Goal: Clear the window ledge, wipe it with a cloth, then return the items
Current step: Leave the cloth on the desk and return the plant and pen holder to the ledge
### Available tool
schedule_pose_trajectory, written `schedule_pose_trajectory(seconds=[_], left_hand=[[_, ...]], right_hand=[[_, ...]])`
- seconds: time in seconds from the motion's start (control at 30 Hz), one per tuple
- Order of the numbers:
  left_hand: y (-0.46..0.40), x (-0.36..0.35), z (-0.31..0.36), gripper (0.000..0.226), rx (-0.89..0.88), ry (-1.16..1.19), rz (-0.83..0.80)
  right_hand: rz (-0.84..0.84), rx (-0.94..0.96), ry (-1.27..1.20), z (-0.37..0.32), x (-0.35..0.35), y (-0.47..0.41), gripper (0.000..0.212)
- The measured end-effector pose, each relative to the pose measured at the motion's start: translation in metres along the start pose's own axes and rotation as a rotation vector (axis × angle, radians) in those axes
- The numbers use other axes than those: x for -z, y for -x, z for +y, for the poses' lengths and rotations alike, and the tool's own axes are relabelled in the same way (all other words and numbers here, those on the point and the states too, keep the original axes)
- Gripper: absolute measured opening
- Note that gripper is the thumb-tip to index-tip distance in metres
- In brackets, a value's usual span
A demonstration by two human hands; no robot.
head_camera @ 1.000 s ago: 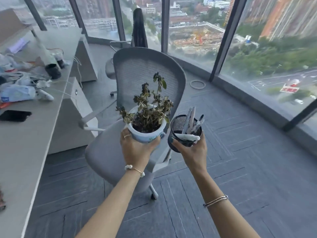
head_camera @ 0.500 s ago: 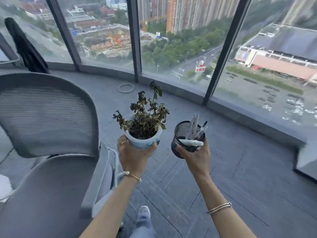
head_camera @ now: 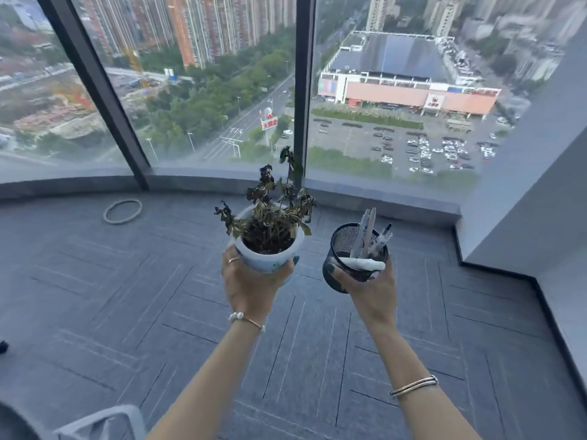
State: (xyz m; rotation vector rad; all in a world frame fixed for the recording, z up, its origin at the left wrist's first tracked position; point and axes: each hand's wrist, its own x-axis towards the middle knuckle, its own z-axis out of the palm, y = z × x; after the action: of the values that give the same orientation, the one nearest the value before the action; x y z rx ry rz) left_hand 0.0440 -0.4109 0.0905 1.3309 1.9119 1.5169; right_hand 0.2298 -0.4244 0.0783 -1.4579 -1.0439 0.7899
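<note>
My left hand grips a small white plant pot from below; a wilted, dark-leaved plant grows in it. My right hand holds a black mesh pen holder with several pens standing in it, and one white pen lies across its rim under my fingers. Both are held out at chest height above the carpet. The low grey window ledge runs along the base of the glass, beyond both items. No cloth is in view.
Dark window mullions divide the floor-to-ceiling glass. A thin ring lies on the grey carpet near the ledge at left. A grey wall juts in at the right. A chair armrest shows at the bottom left.
My view has swung right, away from the desk and the chair, and now faces the window corner. Both hands keep their holds, and the ledge is closer.
</note>
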Motion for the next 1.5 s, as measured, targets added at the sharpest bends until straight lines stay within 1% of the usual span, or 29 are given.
schedule_pose_trajectory(seconds=[0.07, 0.2, 0.4, 0.53, 0.67, 0.73, 0.83, 1.0, 1.13, 1.27, 1.43, 1.5], left_hand=[[-0.022, -0.026, 0.005, 0.1, -0.013, 0.02, -0.039], [-0.049, -0.08, 0.015, 0.093, -0.007, 0.057, -0.103], [-0.085, -0.18, 0.034, 0.097, -0.04, 0.106, -0.181], [-0.109, -0.248, 0.054, 0.098, -0.027, 0.099, -0.166], [-0.132, -0.305, 0.077, 0.096, -0.025, 0.134, -0.145], [-0.141, -0.328, 0.087, 0.097, -0.035, 0.106, -0.15], [-0.153, -0.358, 0.096, 0.097, -0.022, 0.125, -0.147], [-0.18, -0.406, 0.097, 0.093, -0.019, 0.076, -0.129], [-0.213, -0.445, 0.091, 0.095, 0.02, 0.107, -0.131], [-0.251, -0.489, 0.089, 0.097, 0.052, 0.134, -0.152], [-0.301, -0.521, 0.104, 0.095, 0.058, 0.117, -0.21], [-0.323, -0.533, 0.106, 0.096, 0.057, 0.12, -0.235]], right_hand=[[0.045, -0.002, 0.022, 0.0, 0.0, -0.025, 0.078], [0.099, 0.016, 0.042, 0.005, 0.009, -0.078, 0.065], [0.159, 0.041, 0.077, 0.019, 0.038, -0.167, 0.067], [0.131, 0.057, 0.094, 0.029, 0.06, -0.234, 0.068], [0.101, 0.049, 0.095, 0.033, 0.079, -0.295, 0.078], [0.093, 0.038, 0.081, 0.034, 0.086, -0.321, 0.076], [0.093, 0.044, 0.091, 0.035, 0.093, -0.354, 0.075], [0.083, 0.055, 0.091, 0.047, 0.095, -0.412, 0.065], [0.105, 0.017, 0.066, 0.058, 0.087, -0.455, 0.067], [0.11, -0.035, 0.042, 0.074, 0.074, -0.501, 0.077], [0.115, -0.106, 0.102, 0.064, 0.058, -0.55, 0.07], [0.123, -0.117, 0.123, 0.062, 0.051, -0.572, 0.072]])
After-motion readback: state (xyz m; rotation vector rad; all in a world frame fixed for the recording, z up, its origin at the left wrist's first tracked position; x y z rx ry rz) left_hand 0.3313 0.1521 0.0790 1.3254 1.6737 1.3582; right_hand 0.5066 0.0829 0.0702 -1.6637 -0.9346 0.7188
